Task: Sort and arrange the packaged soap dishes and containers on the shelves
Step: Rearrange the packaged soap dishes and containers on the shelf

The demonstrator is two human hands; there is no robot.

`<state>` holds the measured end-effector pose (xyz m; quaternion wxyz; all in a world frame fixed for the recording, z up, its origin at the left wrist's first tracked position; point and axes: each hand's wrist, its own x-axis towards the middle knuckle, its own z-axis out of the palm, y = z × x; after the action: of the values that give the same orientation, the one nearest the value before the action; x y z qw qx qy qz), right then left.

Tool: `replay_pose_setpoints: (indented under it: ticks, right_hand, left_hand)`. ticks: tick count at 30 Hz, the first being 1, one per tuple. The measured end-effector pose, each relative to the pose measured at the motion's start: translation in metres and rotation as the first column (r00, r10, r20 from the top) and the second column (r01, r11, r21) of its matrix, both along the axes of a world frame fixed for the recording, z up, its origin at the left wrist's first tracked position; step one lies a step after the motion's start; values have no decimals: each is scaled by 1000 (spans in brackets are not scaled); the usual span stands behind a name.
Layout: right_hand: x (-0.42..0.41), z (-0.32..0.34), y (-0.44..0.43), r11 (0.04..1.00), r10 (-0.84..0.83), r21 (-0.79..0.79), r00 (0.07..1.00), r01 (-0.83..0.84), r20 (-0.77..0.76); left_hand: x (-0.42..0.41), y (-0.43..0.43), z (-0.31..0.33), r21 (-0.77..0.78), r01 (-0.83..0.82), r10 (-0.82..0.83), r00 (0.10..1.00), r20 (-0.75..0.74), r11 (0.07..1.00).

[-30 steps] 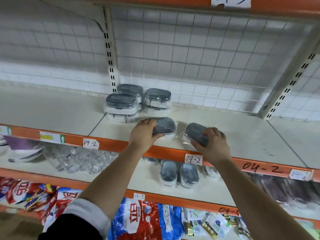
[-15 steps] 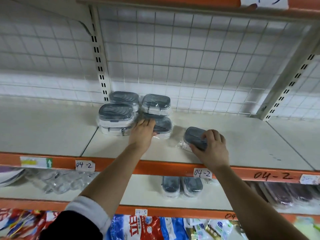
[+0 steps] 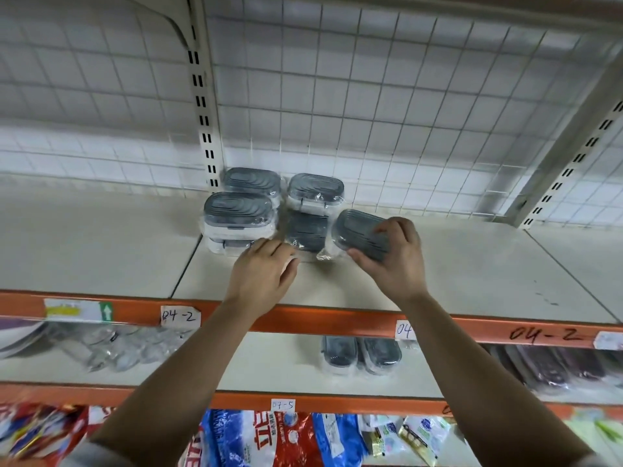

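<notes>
On the cream shelf board (image 3: 472, 264), orange along its front edge and backed by white wire grid (image 3: 371, 96), my right hand (image 3: 397, 257) clamped a wrapped grey-lidded soap dish (image 3: 357, 234) mid-board, tilted, long axis running back-left to front-right, while my left hand (image 3: 263, 274) lay flat, fingers straight, against the stacked soap dishes (image 3: 237, 214).

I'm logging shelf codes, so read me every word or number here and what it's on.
"04-2": white tag on the upper orange shelf rail.
"04-2": black handwriting on that rail.
"04": white tag, rest hidden behind right forearm.
"04-5": white tag on the lower orange rail.
Too blurred: white green-arrow label, far-right white tag, red and blue bags' print.
</notes>
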<state>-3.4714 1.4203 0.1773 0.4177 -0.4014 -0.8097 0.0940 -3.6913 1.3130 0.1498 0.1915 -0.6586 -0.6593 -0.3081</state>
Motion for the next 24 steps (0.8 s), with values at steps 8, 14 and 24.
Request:
replay_pose_setpoints:
  ticks: [8, 14, 24]
  right_hand:
    - [-65, 16, 13, 990, 127, -62, 991, -124, 47]
    - [-87, 6, 12, 998, 53, -35, 984, -48, 172]
    - [-51, 2, -3, 996, 90, -28, 980, -86, 176]
  left_hand:
    - [1, -11, -5, 102, -35, 42, 997, -65, 994]
    - [2, -12, -3, 121, -26, 40, 993, -112, 992]
    - [4, -13, -1, 49, -30, 35, 993, -114, 998]
